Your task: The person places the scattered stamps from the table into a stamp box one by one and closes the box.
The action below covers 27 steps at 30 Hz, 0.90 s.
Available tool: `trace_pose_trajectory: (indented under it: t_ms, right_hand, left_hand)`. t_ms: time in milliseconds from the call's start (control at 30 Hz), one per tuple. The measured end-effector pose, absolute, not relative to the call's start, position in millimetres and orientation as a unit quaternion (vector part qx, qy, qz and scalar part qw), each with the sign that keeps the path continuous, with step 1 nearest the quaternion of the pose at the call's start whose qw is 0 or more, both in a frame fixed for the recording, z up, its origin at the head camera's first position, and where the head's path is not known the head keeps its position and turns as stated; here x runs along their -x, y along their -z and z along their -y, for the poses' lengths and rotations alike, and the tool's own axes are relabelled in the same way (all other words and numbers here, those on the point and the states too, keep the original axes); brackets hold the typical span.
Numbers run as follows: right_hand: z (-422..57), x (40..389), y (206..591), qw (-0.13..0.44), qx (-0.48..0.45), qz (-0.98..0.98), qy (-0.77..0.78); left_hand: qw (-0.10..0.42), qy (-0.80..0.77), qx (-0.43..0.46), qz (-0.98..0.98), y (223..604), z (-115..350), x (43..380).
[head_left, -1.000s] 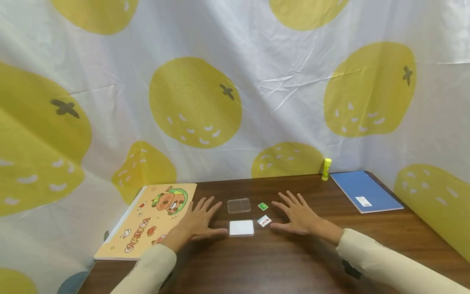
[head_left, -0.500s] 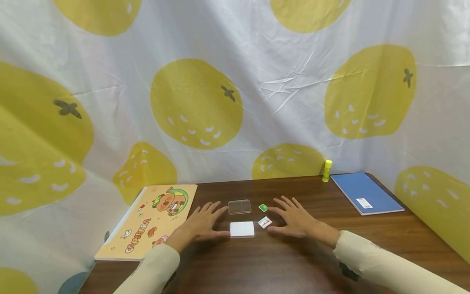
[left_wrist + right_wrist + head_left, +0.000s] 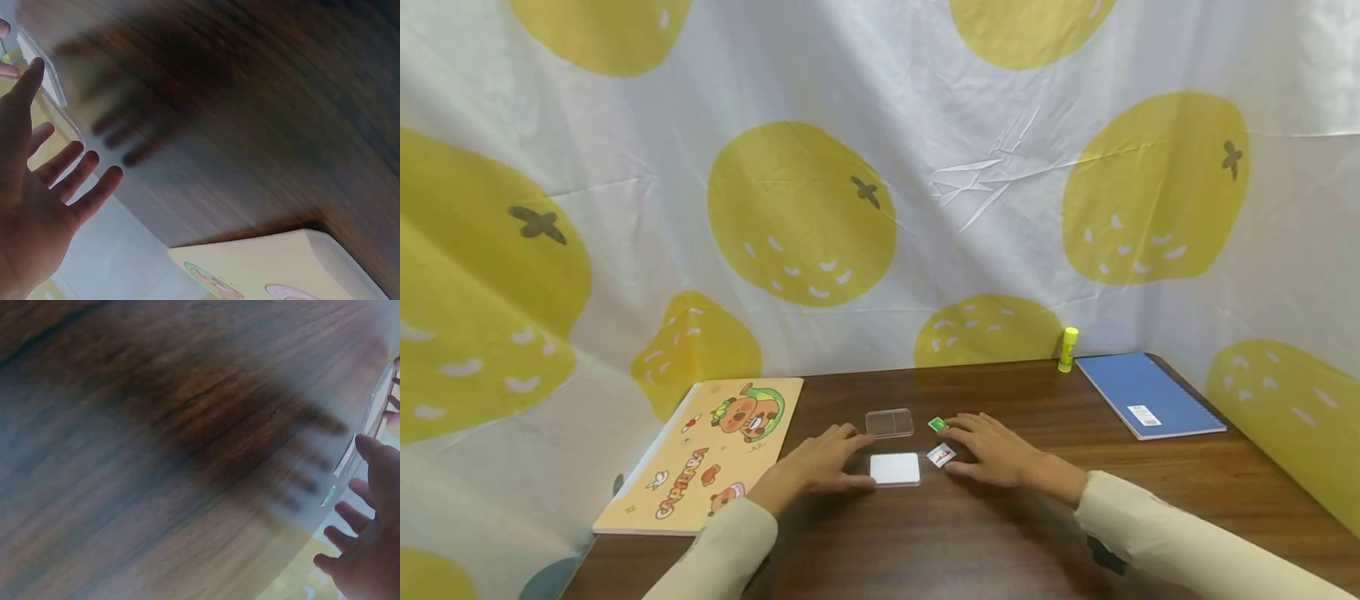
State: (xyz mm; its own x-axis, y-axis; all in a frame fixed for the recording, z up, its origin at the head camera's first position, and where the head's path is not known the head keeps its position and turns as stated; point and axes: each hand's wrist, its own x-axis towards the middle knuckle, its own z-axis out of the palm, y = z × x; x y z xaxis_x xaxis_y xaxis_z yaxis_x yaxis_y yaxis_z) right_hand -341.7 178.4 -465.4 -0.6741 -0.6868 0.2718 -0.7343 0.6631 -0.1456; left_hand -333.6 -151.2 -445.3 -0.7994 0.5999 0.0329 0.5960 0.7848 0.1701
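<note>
My left hand (image 3: 822, 463) is spread loosely beside a clear rectangular case holding a white insert (image 3: 895, 468), thumb tip right at its left edge. A clear empty-looking case piece (image 3: 889, 422) lies just beyond, near the left index fingertip. On the other side, my right hand (image 3: 988, 450) has its fingers relaxed by a small green sticker-like piece (image 3: 937, 424), fingertips at its edge. A small white picture piece (image 3: 941, 455) lies close to the right thumb. Both wrist views show the left palm (image 3: 37, 231) and right palm (image 3: 369, 550) with nothing held.
A cream capybara-print book (image 3: 700, 454) lies on the left of the dark wooden table (image 3: 910, 550). At the back right stand a yellow-green glue stick (image 3: 1067, 350) and a blue notebook (image 3: 1146, 396). A white curtain with yellow fruit print (image 3: 801, 212) encloses the table.
Both hands have moved inward and lower toward the small pieces, their fingers less spread. The cases and picture pieces have stayed in place.
</note>
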Motion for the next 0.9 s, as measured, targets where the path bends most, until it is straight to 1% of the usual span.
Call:
trace_pose_trajectory:
  t_ms: [167, 300, 533, 900]
  right_hand:
    - [-176, 346, 465, 0.111, -0.432, 0.888, -0.112]
    - [-174, 347, 463, 0.114, -0.446, 0.880, -0.118]
    - [-171, 350, 463, 0.093, -0.441, 0.884, -0.122]
    - [-167, 352, 464, 0.103, -0.433, 0.889, -0.107]
  left_hand:
    - [0.020, -0.101, -0.324, -0.941, 446, 147, 334]
    - [0.021, -0.110, -0.328, -0.938, 447, 145, 335]
    - [0.022, -0.116, -0.342, -0.932, 450, 142, 338]
    - [0.003, -0.123, -0.347, -0.930, 455, 141, 338]
